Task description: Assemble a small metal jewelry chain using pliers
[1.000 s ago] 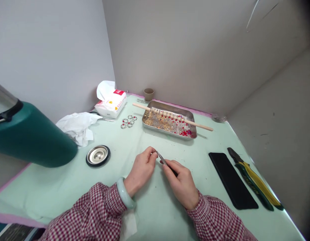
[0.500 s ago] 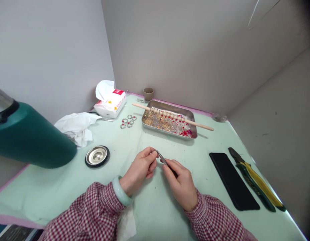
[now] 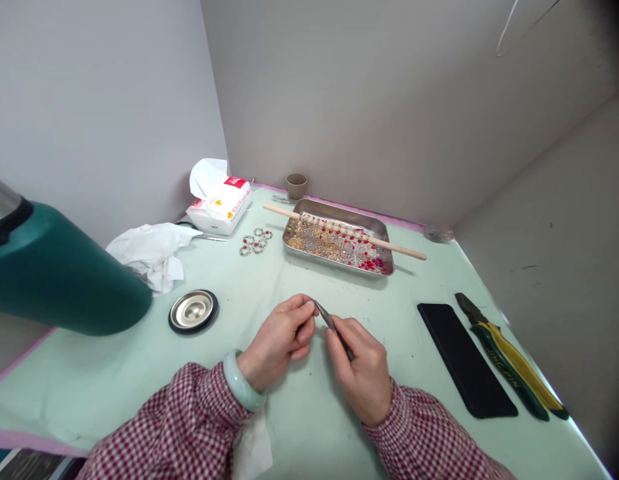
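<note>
My right hand is closed on slim, pointed metal tweezers, dark toward the rear. Their tip meets the pinched thumb and forefinger of my left hand. Whatever sits in that pinch is too small and covered to make out. A pale green bangle circles my left wrist. Beyond my hands stands a metal tray of gold, clear and red beads. Across it lies a wooden rod with beaded loops round its middle. Several small beaded rings lie left of the tray.
To the left are a large green bottle, its round lid, crumpled tissue and a tissue pack. A small cup stands behind the tray. At right lie a black phone-shaped slab and yellow-green pliers.
Both hands stay almost in place. My right hand and the tweezers have shifted very slightly, with the tip still at my left fingertips.
</note>
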{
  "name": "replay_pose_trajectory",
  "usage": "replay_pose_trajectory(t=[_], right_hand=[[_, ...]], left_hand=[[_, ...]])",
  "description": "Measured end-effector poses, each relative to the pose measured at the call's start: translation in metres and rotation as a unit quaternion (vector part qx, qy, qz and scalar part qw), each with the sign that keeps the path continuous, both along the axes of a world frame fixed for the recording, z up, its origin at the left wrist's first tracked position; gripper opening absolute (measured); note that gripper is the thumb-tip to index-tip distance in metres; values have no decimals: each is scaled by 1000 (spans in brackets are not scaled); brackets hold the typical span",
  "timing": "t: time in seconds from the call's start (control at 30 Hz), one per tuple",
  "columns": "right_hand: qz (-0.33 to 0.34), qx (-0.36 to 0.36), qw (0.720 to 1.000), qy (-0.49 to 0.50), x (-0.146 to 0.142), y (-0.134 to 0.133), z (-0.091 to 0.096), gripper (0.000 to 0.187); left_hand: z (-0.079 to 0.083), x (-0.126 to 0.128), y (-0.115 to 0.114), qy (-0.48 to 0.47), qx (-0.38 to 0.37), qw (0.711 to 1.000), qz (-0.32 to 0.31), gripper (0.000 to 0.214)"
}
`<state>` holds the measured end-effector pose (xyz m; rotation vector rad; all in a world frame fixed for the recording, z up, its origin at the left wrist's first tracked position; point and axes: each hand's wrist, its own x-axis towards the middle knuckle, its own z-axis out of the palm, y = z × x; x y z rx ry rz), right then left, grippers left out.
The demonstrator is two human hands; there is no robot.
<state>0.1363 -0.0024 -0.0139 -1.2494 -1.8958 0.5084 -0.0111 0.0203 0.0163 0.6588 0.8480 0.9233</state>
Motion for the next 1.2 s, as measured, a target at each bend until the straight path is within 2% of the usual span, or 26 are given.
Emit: replay_pose_trajectory(t=[0.1,0.3,0.37,0.47,0.53,0.67,0.7,0.77,0.87,0.97,1.2], right_hand=[[3,-16,999,30,-2,0,0,24],[70,-136,980,128,-6,-2,9,24],[91,-148,974,146,-7,-4,10,24],[77,-186,959,197,-6,-4,8,24],[78,-257,924,273,-3,-2,7,25],[143,-417,784,438,2,5,9,28],[159,-443,754,458,4,6,10,28],[183,-477,712,482,6,7,11,29],[205,-507,665,509,8,7,10,30],[214,-523,633,530,9,8,8,32],[234,-546,593,543,11,9,8,31]], left_hand=[[-1,-3,1,-42,-15,999,-16,17],[-3,-12,4,-138,-21,989,-54,19],[-2,-12,5,-134,-12,990,-50,18],[-1,-10,4,-74,12,997,-23,18],[0,-7,3,-20,26,999,-8,19],[3,-4,1,53,36,998,3,19],[3,-4,1,64,37,997,5,19],[4,-4,1,76,38,996,9,19],[4,-5,2,79,38,996,11,18],[4,-6,2,69,37,997,5,17],[4,-8,1,44,27,999,-11,18]])
